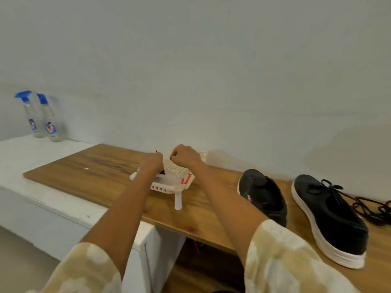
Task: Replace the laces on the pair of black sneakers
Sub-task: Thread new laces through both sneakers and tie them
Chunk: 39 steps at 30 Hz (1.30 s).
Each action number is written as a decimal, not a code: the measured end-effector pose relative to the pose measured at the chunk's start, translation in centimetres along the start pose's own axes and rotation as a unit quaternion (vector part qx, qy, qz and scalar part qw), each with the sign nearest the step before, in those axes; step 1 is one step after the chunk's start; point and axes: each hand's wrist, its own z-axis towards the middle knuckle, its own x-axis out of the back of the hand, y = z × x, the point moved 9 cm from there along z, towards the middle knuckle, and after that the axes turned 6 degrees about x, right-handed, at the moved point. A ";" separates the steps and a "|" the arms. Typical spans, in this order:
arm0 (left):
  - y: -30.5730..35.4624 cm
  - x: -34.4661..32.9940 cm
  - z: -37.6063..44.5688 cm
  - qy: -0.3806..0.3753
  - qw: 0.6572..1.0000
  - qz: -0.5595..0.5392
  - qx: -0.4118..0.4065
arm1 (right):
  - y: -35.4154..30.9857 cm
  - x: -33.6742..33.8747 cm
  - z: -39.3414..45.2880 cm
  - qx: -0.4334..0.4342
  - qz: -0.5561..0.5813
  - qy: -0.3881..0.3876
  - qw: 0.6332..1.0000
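Both hands over perforated white plastic basket (169, 182) | left hand (152, 162) pinches dark lace tip (156, 151) | right hand (183, 155) fisted, contents unclear | black canvas sneakers (262, 195), white soles, right

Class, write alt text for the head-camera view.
Both hands, left hand and right hand, reach over a white basket on a wooden board. Two black sneakers sit to the right, beside loose dark laces.

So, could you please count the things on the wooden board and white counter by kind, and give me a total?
Black sneakers: 2
Spray bottles: 2
White basket: 1
Loose dark laces, one pile: 1
Total: 6
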 end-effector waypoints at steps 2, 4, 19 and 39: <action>0.0 -1.5 1.2 -0.057 0.996 0.069 -0.026 | -1.5 -1.7 1.3 0.015 -0.028 -0.025 0.999; 0.3 -1.9 1.9 -0.101 0.990 0.089 -0.039 | -1.3 -2.3 2.0 0.013 -0.037 -0.020 0.999; 10.5 11.9 -5.5 0.016 0.859 -0.416 -0.298 | 4.3 7.5 -4.6 0.059 0.276 0.131 0.950; 28.2 7.3 -14.5 -0.151 0.776 -0.570 -0.222 | 19.5 29.8 -21.8 -0.049 0.598 0.438 0.670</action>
